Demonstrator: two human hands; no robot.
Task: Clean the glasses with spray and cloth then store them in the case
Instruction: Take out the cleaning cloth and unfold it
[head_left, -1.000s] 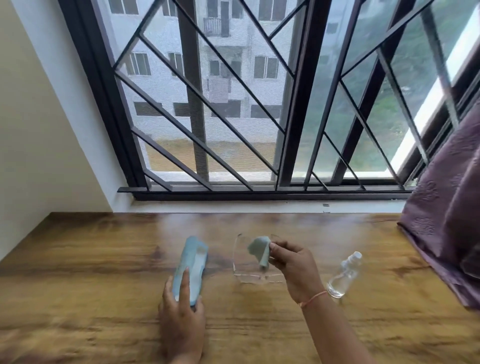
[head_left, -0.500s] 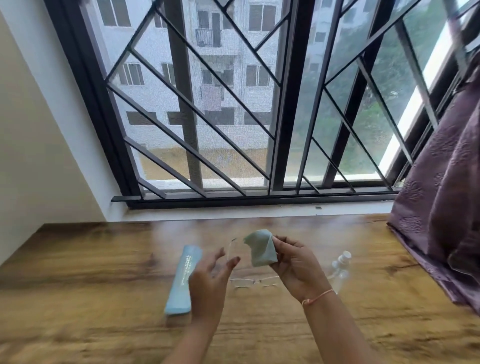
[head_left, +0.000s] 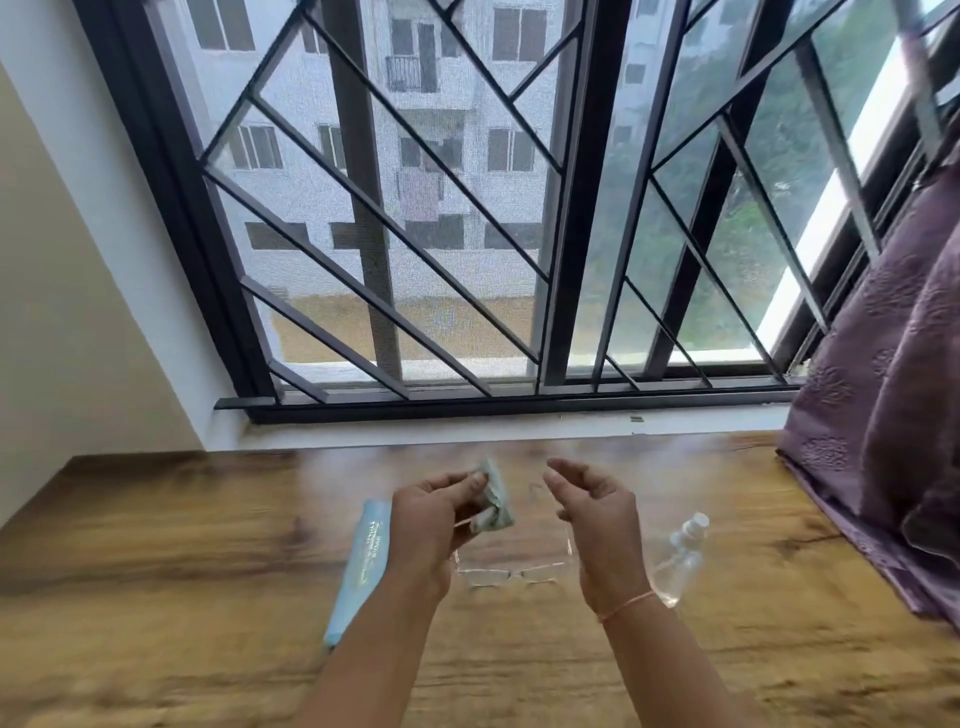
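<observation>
1. Wooden table (head_left: 208, 571), brown grain, fills the lower half of the view; everything I work with sits on or above it.
2. Window (head_left: 571, 208) with a dark metal grille runs along the far edge of the table.
3. Purple patterned curtain (head_left: 883, 415) hangs at the right, and its hem lies over the table's right end.
4. Light blue case (head_left: 363, 561) lies flat on the table just left of my left forearm, long axis pointing away from me. Lid state: cannot tell.
5. My left hand (head_left: 436, 514) is raised above the table, thumb and fingers pinching the cloth.
6. My right hand (head_left: 597, 514) is raised beside it and apart from it, fingers loosely curled, nothing in it.
7. Clear spray bottle (head_left: 680, 561) lies tilted on the table just right of my right wrist, white nozzle pointing away.
8. Glasses (head_left: 511, 574) rest on the table between my two wrists, thin-framed, lenses nearest me, not touched by either hand.
9. Cloth (head_left: 493, 499), pale grey-green and bunched, is above the glasses at my left fingertips.
10. Pink thread (head_left: 626, 605) circles my right wrist.
</observation>
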